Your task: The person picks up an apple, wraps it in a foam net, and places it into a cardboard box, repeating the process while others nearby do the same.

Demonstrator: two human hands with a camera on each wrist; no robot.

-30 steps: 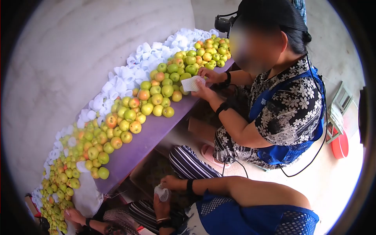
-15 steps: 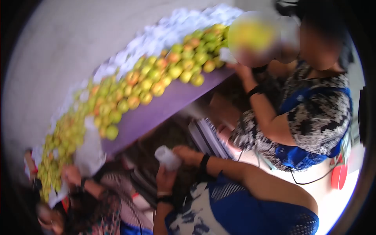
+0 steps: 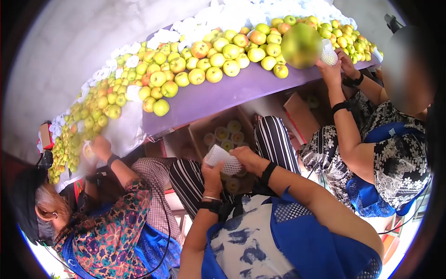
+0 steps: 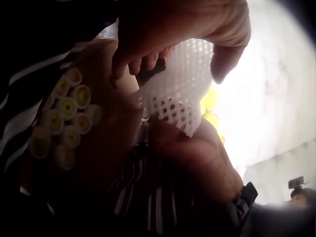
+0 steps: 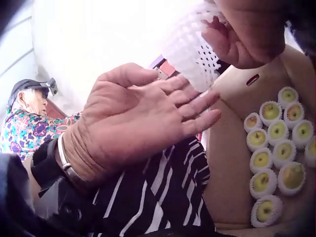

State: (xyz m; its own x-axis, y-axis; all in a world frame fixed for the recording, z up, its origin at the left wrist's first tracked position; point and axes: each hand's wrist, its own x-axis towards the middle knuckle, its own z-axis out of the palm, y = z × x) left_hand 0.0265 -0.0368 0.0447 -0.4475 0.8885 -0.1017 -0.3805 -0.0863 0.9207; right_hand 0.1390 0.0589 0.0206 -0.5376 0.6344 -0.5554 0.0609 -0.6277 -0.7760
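Note:
A white foam net sleeve (image 3: 224,161) is between my two hands above my lap, in front of a cardboard box. My right hand (image 3: 251,160) pinches its edge with curled fingers, which the right wrist view shows at the top right. My left hand (image 5: 148,106) lies palm up with its fingers extended and its fingertips at the net. In the left wrist view the mesh (image 4: 180,81) appears between the left thumb and fingers. I cannot tell whether the sleeve holds an apple. Several sleeved apples (image 5: 277,131) sit in the box (image 5: 224,148) beside my hands.
A purple-topped table (image 3: 200,95) runs across the front, heaped with green and reddish apples (image 3: 231,68). White foam sleeves (image 3: 278,10) are piled along its back. One person (image 3: 111,232) sits at my left; another person (image 3: 399,160) at my right holds a foam sleeve (image 3: 329,55).
The head view has swung, bringing my hands nearer the middle and revealing the box of sleeved apples below the table. My hands stay at the foam net sleeve, which has turned between them.

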